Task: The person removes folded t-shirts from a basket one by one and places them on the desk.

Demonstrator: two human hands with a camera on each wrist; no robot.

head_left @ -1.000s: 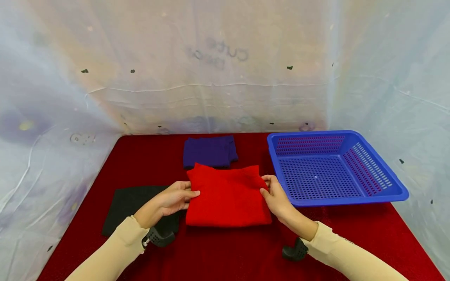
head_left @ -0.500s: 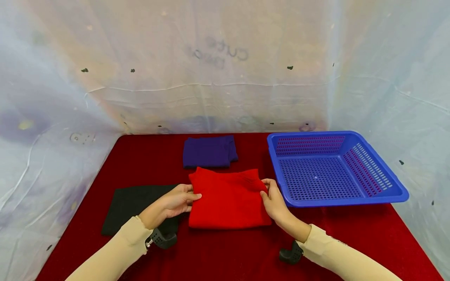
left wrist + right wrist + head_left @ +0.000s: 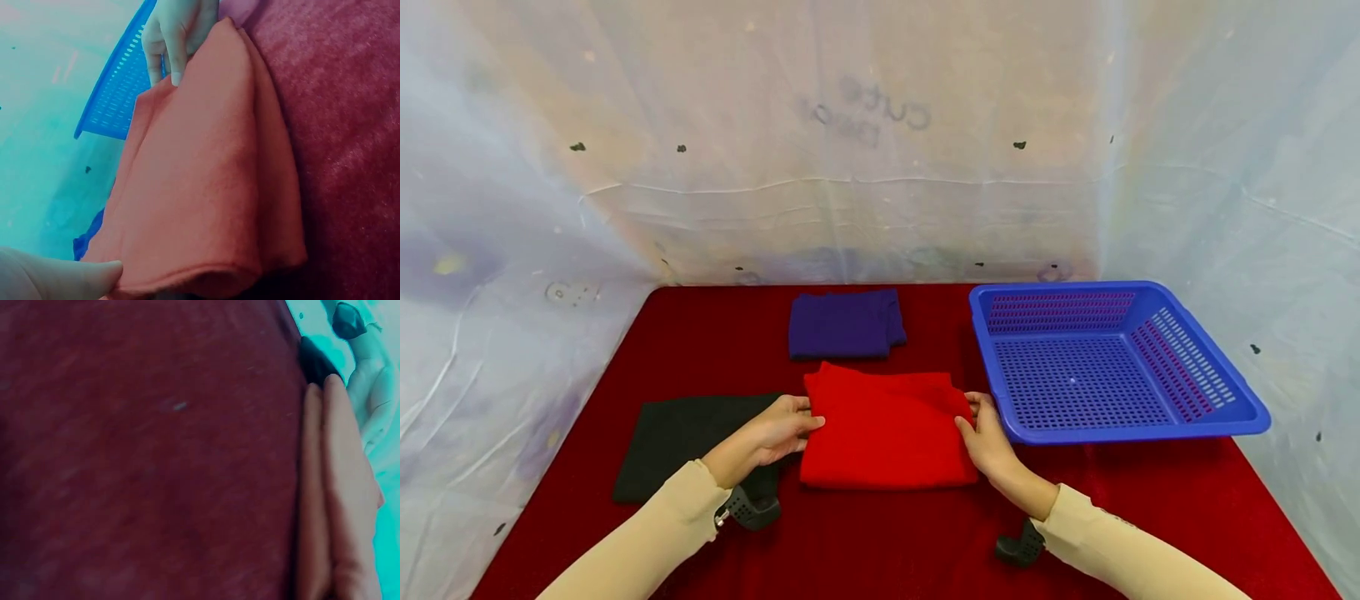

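Three folded cloths lie on the counter [image 3: 925,542]. The red cloth [image 3: 886,429] sits between both hands: left hand [image 3: 772,433] fingers pinch its left edge, right hand [image 3: 990,433] fingers pinch its right. One black cloth [image 3: 685,437], one purple cloth [image 3: 844,323], one blue basket [image 3: 1240,408].

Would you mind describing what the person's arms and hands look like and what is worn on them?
Both arms wear long, close-fitting beige sleeves that end at the wrists. The left hand and right hand are bare, with no gloves or rings visible. A small black perforated device is strapped under the left wrist, and a similar black device sits under the right wrist. No cables show.
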